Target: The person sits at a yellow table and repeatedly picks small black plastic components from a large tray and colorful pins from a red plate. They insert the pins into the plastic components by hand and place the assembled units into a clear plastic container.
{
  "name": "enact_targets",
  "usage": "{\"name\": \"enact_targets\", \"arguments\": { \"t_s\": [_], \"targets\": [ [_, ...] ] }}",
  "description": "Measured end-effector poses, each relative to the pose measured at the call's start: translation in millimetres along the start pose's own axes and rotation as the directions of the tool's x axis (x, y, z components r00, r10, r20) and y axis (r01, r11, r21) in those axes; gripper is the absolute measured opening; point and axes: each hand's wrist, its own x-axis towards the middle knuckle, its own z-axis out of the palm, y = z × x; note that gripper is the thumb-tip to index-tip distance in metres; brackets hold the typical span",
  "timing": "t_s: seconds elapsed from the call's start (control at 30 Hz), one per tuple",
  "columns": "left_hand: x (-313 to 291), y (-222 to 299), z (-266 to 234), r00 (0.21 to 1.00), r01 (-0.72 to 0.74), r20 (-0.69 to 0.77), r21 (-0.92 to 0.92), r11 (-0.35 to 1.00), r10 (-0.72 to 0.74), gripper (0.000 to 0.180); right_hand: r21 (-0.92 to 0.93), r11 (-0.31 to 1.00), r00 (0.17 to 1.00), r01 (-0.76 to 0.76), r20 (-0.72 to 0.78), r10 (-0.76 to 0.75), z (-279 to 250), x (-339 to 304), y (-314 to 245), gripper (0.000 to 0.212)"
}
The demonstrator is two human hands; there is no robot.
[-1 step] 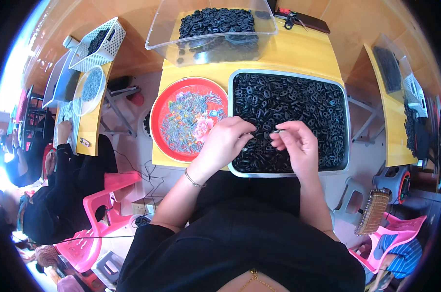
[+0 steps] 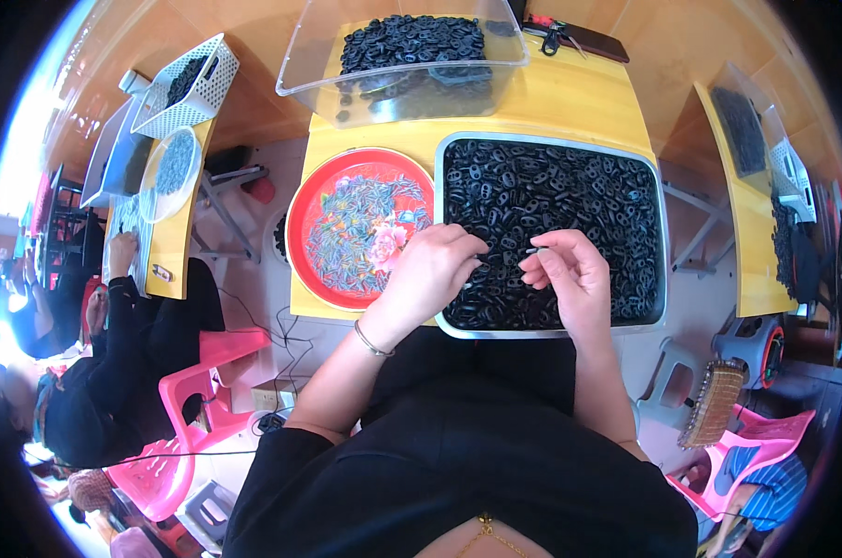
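Note:
Both my hands hover over the near left part of a metal tray [image 2: 663, 270] heaped with small black oval pieces [image 2: 551, 186] that have holes in them. My left hand [image 2: 430, 270] is pinched at the fingertips, and what it holds is lost against the black pieces. Between thumb and forefinger of my right hand [image 2: 574, 274] is a small metal pin [image 2: 534, 249]. The fingertips of the two hands are a short gap apart. Left of the tray, a round red tray [image 2: 300, 251] with a flower print holds many loose small metal pins [image 2: 356, 209].
A clear plastic bin [image 2: 402, 102] of black pieces stands at the table's back, with scissors [image 2: 553, 37] to its right. At left, a person [image 2: 123, 372] works at another yellow table [image 2: 170, 260]. Pink chairs [image 2: 216, 358] and a grey stool [image 2: 670, 381] stand around.
My right hand has shifted very slightly to the right, and the pin at its fingertips shows more plainly. My left hand has hardly moved.

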Motion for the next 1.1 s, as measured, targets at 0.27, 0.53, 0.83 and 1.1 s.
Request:
{"name": "enact_targets", "arguments": {
  "t_s": [0.27, 0.53, 0.83, 1.1],
  "targets": [
    [5.3, 3.9, 17.3, 0.988, -0.053, 0.157, 0.322, 0.945, 0.002, 0.018, 0.105, 0.994, 0.999, 0.034, 0.035, -0.037, -13.7, -4.3, 13.5, 0.014],
    [3.7, 0.7, 12.5, 0.993, -0.020, 0.115, 0.046, 0.999, 0.014, 0.021, 0.088, 0.995, 0.998, 0.042, 0.041, -0.046, -7.3, -4.6, 9.9, 0.015],
    [-12.1, 16.8, 4.2, 0.916, 0.211, 0.119, -0.955, 0.208, -0.384, 0.014, 0.083, 0.997, 0.998, -0.004, 0.060, -0.001, 5.9, -6.0, 7.1, 0.017],
    [-16.7, 19.8, 8.1, 0.902, 0.161, 0.123, -0.985, 0.058, -0.414, 0.021, -0.006, 0.997, 0.996, 0.081, 0.041, -0.081, 16.5, -5.2, 8.3, 0.018]
  ]
}}
